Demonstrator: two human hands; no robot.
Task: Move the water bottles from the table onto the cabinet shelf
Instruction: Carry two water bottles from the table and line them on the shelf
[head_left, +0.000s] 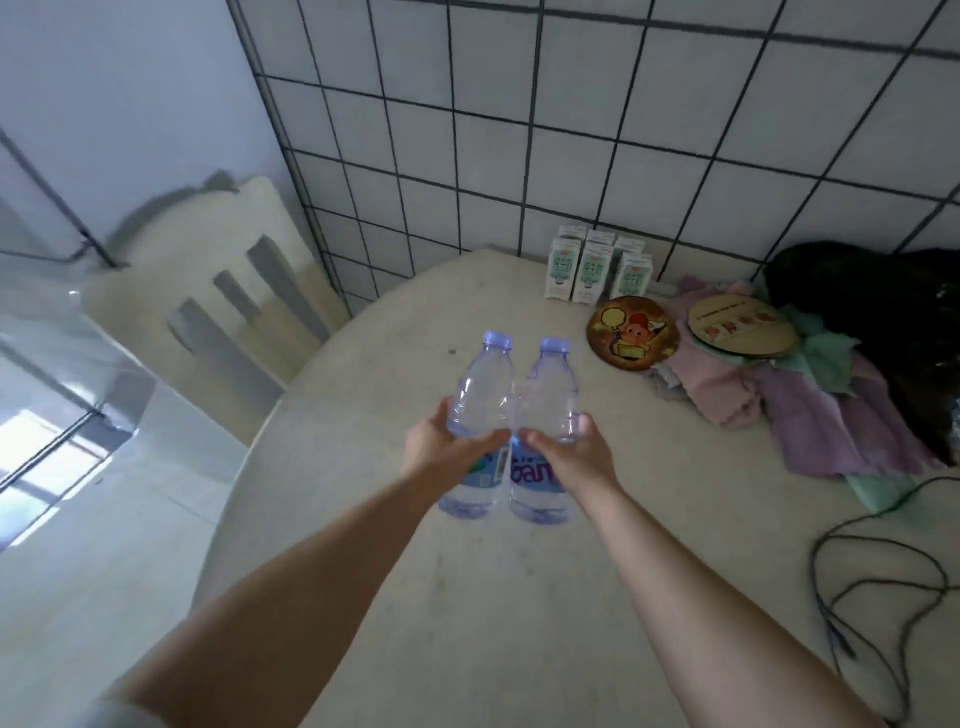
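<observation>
**Two water bottles gripped side by side over a pale surface**

A tiled wall (649, 130) with dark grout backs a rounded, cream-coloured surface (467, 597), with a pale slatted chair (218, 291) pushed against its far left edge. At the right edge lie a dark bag (872, 312), a heap of pink, purple and green cloths (810, 410) and a looping black cable (883, 582). Six small milk cartons (597, 265) stand against the wall, with two round coasters (634, 332) just in front of them. Near the middle, a person's left hand (447, 447) curls round the left bottle (480, 395) and the right hand (576, 452) curls round the right bottle (548, 400). Both clear bottles, with blue caps, touch each other at the shoulder; whether their bases rest on the surface cannot be told.
</observation>
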